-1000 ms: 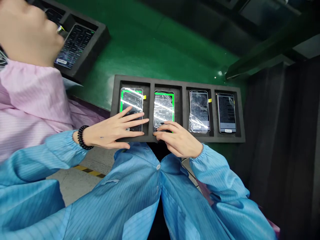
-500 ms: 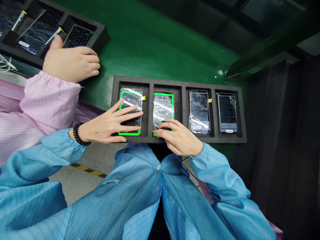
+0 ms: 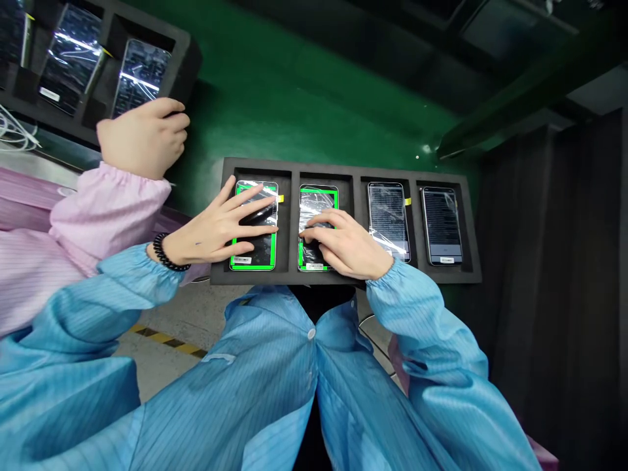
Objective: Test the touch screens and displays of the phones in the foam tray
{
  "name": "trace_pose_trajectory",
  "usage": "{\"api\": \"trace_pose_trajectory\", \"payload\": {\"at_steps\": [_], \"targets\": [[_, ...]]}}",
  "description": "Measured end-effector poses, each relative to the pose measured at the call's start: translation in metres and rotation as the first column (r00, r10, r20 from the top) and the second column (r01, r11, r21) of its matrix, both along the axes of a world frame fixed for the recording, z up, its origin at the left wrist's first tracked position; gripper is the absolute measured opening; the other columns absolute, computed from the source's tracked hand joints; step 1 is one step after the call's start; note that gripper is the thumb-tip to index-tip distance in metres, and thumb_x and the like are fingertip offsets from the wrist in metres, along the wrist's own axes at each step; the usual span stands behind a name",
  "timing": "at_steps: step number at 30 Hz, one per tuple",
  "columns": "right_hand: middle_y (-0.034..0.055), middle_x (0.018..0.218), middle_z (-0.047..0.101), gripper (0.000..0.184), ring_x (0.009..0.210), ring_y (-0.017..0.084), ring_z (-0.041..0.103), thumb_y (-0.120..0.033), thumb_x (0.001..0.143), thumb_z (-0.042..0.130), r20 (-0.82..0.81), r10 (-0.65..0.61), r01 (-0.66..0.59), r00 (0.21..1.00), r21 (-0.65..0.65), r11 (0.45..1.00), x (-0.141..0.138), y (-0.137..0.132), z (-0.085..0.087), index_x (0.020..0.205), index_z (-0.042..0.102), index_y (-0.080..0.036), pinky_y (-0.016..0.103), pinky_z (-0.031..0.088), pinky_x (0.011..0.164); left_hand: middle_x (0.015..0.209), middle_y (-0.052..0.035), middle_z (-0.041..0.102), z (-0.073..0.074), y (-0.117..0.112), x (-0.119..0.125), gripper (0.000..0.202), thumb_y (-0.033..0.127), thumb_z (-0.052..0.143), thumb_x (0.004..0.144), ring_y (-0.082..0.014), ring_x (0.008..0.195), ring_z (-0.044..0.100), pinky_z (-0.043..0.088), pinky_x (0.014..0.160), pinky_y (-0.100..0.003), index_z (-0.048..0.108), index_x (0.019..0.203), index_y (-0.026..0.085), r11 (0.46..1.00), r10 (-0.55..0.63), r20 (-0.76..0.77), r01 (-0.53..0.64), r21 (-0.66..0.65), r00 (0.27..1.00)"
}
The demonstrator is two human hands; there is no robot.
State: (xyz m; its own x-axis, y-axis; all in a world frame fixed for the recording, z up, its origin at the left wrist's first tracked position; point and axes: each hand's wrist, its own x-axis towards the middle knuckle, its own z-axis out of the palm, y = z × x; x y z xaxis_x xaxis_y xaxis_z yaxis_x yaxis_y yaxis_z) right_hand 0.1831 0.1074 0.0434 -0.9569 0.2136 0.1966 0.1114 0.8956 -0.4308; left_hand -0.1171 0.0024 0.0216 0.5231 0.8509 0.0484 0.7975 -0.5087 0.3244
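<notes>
Two flat phones, black screens with bright green borders, white label strips at the near end. First green-bordered phone [image 3: 263,251]: slot 1 of black foam tray [image 3: 287,277], under left hand [image 3: 216,229], fingers fanned wide. Second green-bordered phone [image 3: 310,254]: slot 2, under right hand [image 3: 349,245], fingers bent, narrow; can't tell if pinching anything. Tray count: 4 slots, 4 phones, incl. 2 grey text-screen phones [image 3: 387,219].
</notes>
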Motion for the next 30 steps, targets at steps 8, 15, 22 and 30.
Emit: {"api": "trace_pose_trajectory", "payload": {"at_steps": [8,15,22,30], "targets": [[0.0112,0.119,0.062,0.035,0.117,0.026,0.055,-0.006,0.087,0.041,0.034,-0.080,0.083,0.996,-0.083,0.993,-0.011,0.019,0.002,0.111,0.063,-0.019,0.047,0.045,0.106,0.168,0.0121,0.015,0.013,0.016,0.002,0.051,0.050,0.024,0.101,-0.0264,0.159,0.009,-0.006,0.128,-0.060,0.058,0.135,0.034,0.990,0.131,-0.041,-0.133,-0.054,0.991],[0.0120,0.119,0.062,0.034,0.118,0.026,0.055,-0.007,0.088,0.039,0.037,-0.112,0.115,0.993,-0.092,0.989,-0.020,0.033,0.002,0.110,0.062,-0.019,0.046,0.044,0.108,0.166,0.0103,0.018,0.021,0.029,0.004,0.056,0.051,0.020,0.101,-0.0227,0.159,0.011,-0.002,0.131,-0.056,0.061,0.132,0.029,0.980,0.194,-0.065,-0.196,-0.030,0.979],[0.0119,0.119,0.064,0.033,0.121,0.026,0.055,-0.008,0.088,0.039,0.037,-0.129,0.131,0.991,-0.093,0.987,-0.026,0.045,0.001,0.110,0.062,-0.017,0.045,0.042,0.109,0.166,0.0125,0.017,0.024,0.038,0.005,0.075,0.056,0.002,0.095,-0.0195,0.157,0.014,0.000,0.131,-0.047,0.062,0.129,0.026,0.973,0.233,-0.171,-0.229,0.040,0.957],[0.0132,0.120,0.064,0.033,0.118,0.028,0.056,-0.009,0.089,0.039,0.045,-0.203,0.205,0.978,-0.039,0.978,-0.032,0.051,-0.001,0.112,0.061,-0.018,0.048,0.043,0.106,0.168,0.0079,0.018,0.012,0.045,0.001,0.061,0.056,0.017,0.099,-0.0241,0.159,0.010,-0.003,0.130,-0.059,0.060,0.134,0.030,0.968,0.250,-0.040,-0.249,0.033,0.967]]}}
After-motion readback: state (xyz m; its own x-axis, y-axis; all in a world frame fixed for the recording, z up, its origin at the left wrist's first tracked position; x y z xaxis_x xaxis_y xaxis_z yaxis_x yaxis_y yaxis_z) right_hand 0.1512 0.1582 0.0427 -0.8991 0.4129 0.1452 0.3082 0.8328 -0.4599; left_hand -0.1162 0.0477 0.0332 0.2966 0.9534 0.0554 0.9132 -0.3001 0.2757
